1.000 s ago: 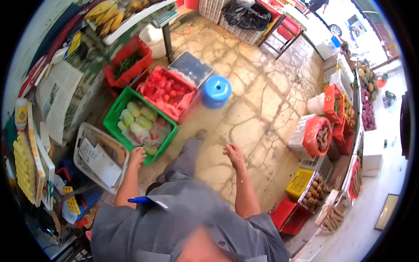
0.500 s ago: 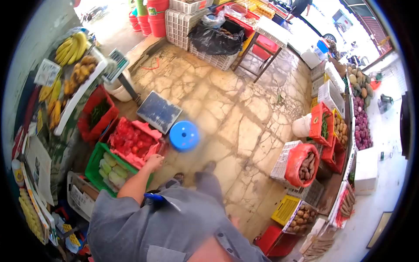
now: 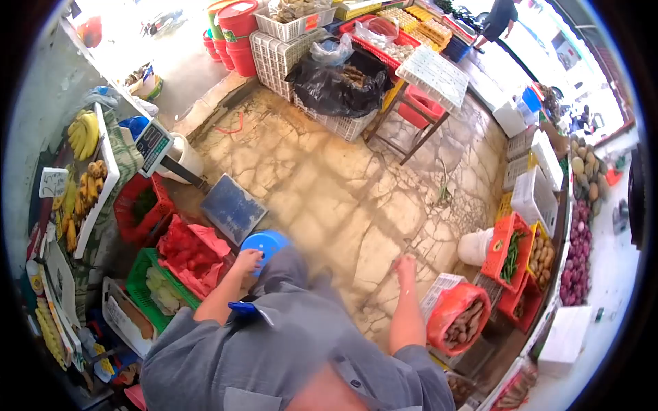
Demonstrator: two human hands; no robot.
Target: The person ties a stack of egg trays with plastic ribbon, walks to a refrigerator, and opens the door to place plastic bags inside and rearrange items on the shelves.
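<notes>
My left hand is beside the near left edge of a round blue stool, fingers curled; whether it touches the stool or holds anything is too small to tell. Out over the stone floor, my right hand hangs with its fingers bent in, just above the white crate with a red bag of brown roots. Left of my left hand stands a crate lined with red plastic holding red produce, and a green crate with pale green vegetables.
A floor scale stands beyond the stool. Further ahead are a black bag in a crate and a small table. Along the right, a white bucket and red crates line the shelf. A person is far off.
The view has turned and moved forward across the floor. My left hand has passed from the red-lined crate to the stool, and my right hand has come back into full view.
</notes>
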